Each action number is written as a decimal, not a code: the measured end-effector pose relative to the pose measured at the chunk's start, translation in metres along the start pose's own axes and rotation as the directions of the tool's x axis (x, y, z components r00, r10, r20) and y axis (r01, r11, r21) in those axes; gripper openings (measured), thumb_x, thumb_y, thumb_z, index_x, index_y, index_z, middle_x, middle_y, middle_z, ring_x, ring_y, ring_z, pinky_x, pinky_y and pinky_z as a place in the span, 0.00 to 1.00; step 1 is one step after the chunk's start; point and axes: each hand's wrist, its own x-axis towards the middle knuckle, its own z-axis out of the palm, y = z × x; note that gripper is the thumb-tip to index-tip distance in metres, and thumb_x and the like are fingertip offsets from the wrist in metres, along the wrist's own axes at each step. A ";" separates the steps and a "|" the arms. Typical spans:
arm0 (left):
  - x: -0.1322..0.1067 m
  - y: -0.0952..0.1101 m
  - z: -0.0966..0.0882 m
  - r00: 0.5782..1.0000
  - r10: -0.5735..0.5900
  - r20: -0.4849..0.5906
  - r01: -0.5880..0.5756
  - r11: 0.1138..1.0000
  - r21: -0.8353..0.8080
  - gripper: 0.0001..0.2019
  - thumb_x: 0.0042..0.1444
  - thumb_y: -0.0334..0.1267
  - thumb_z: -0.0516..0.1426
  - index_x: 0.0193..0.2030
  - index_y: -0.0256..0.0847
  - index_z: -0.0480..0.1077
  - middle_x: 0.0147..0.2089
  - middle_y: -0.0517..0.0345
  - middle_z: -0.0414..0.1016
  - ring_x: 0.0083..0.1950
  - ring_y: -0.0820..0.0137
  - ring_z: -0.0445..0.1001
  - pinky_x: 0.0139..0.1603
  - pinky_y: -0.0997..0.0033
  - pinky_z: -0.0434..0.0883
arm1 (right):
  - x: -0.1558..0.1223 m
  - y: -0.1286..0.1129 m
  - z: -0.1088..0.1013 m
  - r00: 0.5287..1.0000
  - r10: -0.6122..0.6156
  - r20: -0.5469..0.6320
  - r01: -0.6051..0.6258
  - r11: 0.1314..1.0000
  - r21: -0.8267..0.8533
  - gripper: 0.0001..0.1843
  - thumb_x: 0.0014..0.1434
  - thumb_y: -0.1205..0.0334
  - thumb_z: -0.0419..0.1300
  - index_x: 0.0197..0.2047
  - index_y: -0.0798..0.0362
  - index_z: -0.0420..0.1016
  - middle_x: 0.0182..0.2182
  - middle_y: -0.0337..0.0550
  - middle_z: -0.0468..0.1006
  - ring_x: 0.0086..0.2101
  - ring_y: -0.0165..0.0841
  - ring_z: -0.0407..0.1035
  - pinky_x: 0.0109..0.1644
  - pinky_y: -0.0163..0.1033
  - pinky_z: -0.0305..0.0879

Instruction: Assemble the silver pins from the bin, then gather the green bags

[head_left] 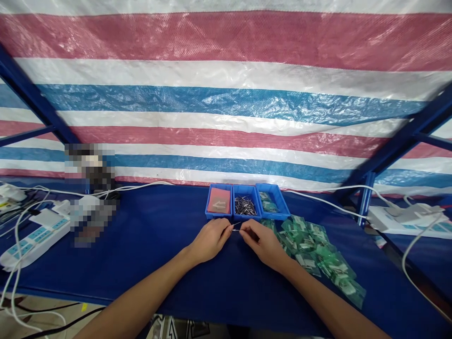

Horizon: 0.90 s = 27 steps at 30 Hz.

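Note:
My left hand (209,239) and my right hand (263,241) meet over the blue table, just in front of three small blue bins. Both are closed in a pinch. A thin, light pin-like piece (236,230) spans the short gap between the fingertips, gripped at either end; its exact kind is too small to make out. Close behind, the middle bin (234,215) contains many thin metal pins (244,205). The left bin (208,215) has a pink sheet (219,195) with a few pale slim pieces on it. Small green packets (267,202) lie in the right bin (282,207).
Green plastic packets (318,252) are heaped beside my right forearm. White power strips stand at the left (38,238) and right (406,219), with cables trailing along the table's back. Blue metal posts (388,141) and a striped plastic sheet (226,94) close off the back.

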 end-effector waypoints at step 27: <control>0.000 0.002 0.001 0.999 -0.010 -0.038 0.009 1.000 -0.025 0.13 0.78 0.42 0.49 0.48 0.43 0.73 0.44 0.55 0.79 0.46 0.65 0.77 0.49 0.66 0.72 | -0.001 0.007 0.000 0.992 0.096 -0.080 -0.091 0.994 0.055 0.13 0.72 0.54 0.58 0.34 0.48 0.68 0.25 0.35 0.70 0.25 0.33 0.65 0.30 0.38 0.59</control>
